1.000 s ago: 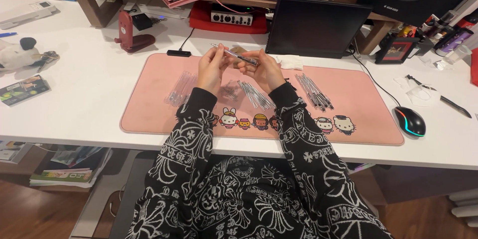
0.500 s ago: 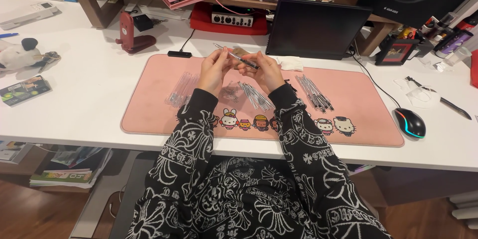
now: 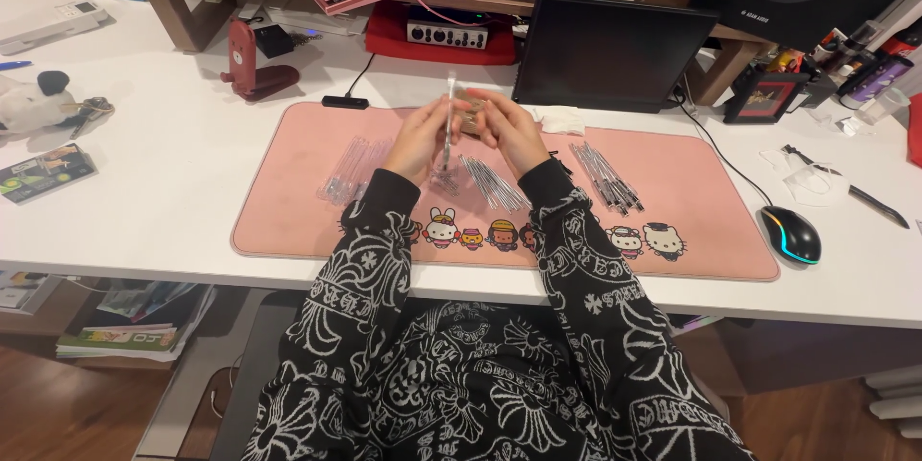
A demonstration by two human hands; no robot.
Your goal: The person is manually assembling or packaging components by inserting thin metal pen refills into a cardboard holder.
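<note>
Here, both hands meet above the pink mat, left hand and right hand fingers pinching a clear pen tube.

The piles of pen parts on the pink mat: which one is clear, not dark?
The leftmost pile, left of the hands: transparent tubes, while the other two are dark or metallic.

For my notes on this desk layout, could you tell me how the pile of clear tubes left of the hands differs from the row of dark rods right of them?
The clear tubes are see-through and pale; the dark rods are opaque and dark grey. The clear tubes lie close to the left hand; the dark rods lie beyond the right hand. Both are thin, long pieces lying flat on the pink mat.
</note>
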